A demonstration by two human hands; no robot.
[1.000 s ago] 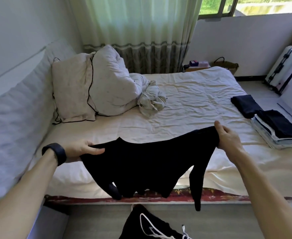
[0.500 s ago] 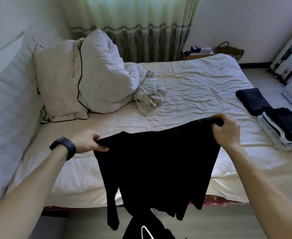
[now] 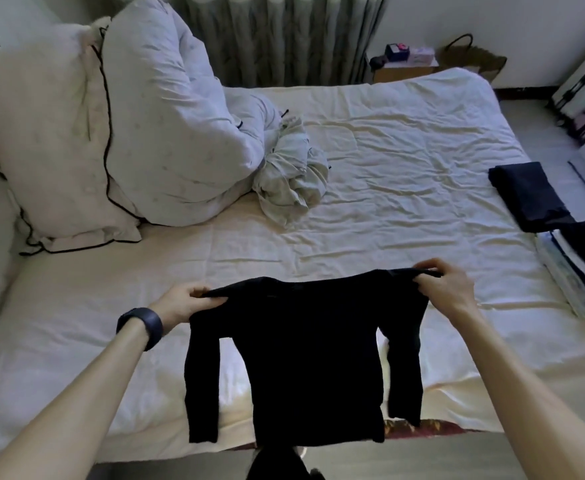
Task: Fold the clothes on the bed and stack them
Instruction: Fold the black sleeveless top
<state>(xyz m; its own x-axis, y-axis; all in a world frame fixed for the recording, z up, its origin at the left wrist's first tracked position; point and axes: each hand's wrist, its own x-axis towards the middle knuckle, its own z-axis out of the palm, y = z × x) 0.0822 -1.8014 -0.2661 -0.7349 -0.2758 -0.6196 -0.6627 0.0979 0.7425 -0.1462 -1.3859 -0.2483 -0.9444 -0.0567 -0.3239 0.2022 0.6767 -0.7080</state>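
Bed: black top hangs, shoulders pinched by both hands.

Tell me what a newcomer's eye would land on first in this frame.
The black long-sleeved top stands out, held up over the near edge of the bed. The left hand and right hand each pinch one shoulder, and the sleeves hang down. A stack of folded clothes sits at the bed's right edge, and a crumpled pale garment lies beside the pillows.
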